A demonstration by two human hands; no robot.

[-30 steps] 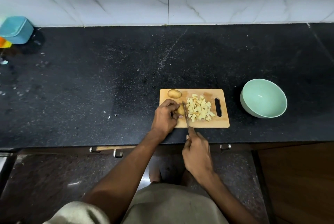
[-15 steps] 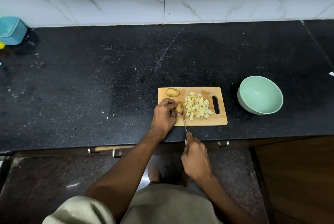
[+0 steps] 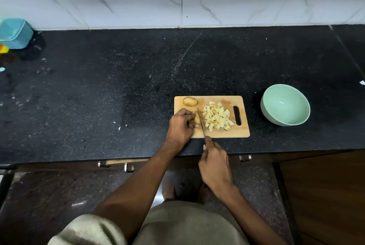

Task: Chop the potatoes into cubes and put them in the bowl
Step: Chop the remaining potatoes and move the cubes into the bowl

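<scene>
On the cutting board point(image 3: 221, 134) near the surface's front edge, one whole potato point(image 3: 190, 101) waits; the left hand point(image 3: 180, 126) grips a potato piece point(image 3: 197, 118), the right hand point(image 3: 215, 163) holds the knife point(image 3: 201, 122); cubes point(image 3: 216, 116) piled; bowl point(image 3: 285, 104) apparently unfilled.

One cutting board point(image 3: 221, 134) carries one whole potato point(image 3: 190, 101) at its far-left corner, one partly cut potato point(image 3: 196, 117), one knife point(image 3: 201, 122), and one heap of cubes point(image 3: 216, 116), too many to count. One bowl point(image 3: 285, 104) sits right of the board.
</scene>
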